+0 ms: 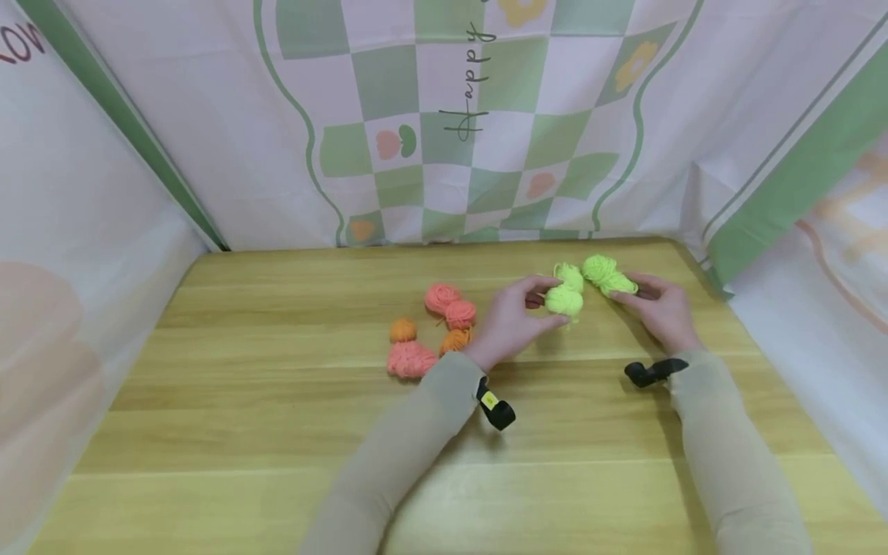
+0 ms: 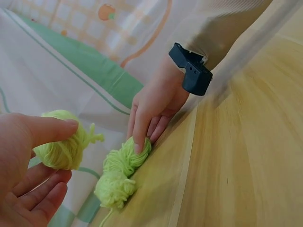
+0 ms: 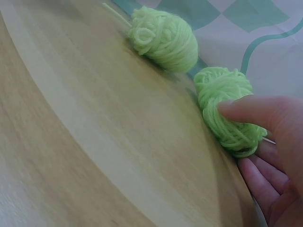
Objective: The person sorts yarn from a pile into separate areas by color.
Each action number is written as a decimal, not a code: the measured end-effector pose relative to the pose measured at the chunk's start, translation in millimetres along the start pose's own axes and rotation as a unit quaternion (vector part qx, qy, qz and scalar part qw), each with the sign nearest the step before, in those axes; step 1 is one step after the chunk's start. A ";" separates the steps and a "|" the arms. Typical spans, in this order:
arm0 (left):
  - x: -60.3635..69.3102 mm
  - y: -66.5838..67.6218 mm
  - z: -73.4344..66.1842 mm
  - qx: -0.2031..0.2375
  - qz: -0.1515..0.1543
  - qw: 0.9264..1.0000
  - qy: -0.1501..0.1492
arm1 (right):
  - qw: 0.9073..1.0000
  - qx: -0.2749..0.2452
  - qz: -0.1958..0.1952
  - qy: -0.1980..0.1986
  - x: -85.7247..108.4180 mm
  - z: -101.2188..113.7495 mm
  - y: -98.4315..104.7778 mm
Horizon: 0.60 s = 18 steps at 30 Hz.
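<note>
My left hand (image 1: 509,320) pinches a yellow-green yarn ball (image 1: 564,301) between thumb and fingers, held up off the table in the left wrist view. To its right, my right hand (image 1: 662,308) grips a yellow-green yarn skein (image 3: 229,113), thumb on one side and fingers on the other, low at the tabletop. Another yellow-green yarn ball (image 3: 163,40) with a loose tail lies on the table beside that skein. In the head view this ball shows just behind the one in my left hand.
Left of my left hand lie coral-pink yarn balls (image 1: 442,298), a larger coral-pink yarn bundle (image 1: 412,361) and two orange yarn balls (image 1: 403,331), one partly hidden. The wooden table (image 1: 277,432) ends at a patterned cloth (image 1: 444,185) at the back.
</note>
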<state>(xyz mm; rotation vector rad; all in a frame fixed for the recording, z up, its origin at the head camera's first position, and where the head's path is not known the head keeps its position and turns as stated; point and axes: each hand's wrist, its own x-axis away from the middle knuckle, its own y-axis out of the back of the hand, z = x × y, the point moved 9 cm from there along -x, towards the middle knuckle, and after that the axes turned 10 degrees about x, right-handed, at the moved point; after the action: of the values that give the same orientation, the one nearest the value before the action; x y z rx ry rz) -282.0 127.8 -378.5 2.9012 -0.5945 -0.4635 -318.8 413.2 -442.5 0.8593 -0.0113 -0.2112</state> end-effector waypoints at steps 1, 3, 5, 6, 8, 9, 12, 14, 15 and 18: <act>-1.8 -1.7 0.3 0.004 0.000 1.000 0.004 | 1.000 -0.003 -0.003 0.003 0.0 0.0 0.3; -5.6 -4.8 0.2 0.013 -0.002 1.000 0.009 | 1.000 -0.010 -0.007 0.008 0.0 0.3 0.5; -9.7 -7.6 0.1 0.022 -0.005 1.000 0.012 | 1.000 -0.018 -0.007 0.010 0.3 0.6 0.4; -11.9 -8.9 0.1 0.026 -0.007 1.000 0.013 | 1.000 -0.021 -0.005 0.010 0.1 0.6 0.1; -16.6 -11.5 0.2 0.032 -0.009 0.999 0.015 | 1.000 -0.020 -0.001 0.006 0.4 -0.1 -0.2; -19.0 -13.0 0.5 0.034 -0.010 0.999 0.016 | 1.000 -0.018 0.001 0.004 0.7 0.0 -0.3; -26.2 -17.4 0.9 0.038 -0.010 0.999 0.017 | 1.000 -0.014 0.007 -0.001 0.9 -0.1 -0.3; -30.7 -20.3 0.9 0.038 -0.010 0.999 0.021 | 1.000 -0.015 0.008 0.001 1.4 0.9 -0.4; -32.9 -21.7 1.2 0.036 -0.011 0.999 0.024 | 1.000 -0.018 0.009 0.001 1.8 1.5 -0.5; -38.6 -25.5 1.9 0.034 -0.013 0.999 0.031 | 1.000 -0.018 0.011 0.003 2.3 2.2 -0.7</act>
<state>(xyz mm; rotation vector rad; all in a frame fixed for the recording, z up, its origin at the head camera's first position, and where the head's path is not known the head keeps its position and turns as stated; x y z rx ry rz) -307.2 166.5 -375.0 2.9795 -0.5756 -0.3610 -316.9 410.7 -441.7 0.8237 -0.0122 -0.1883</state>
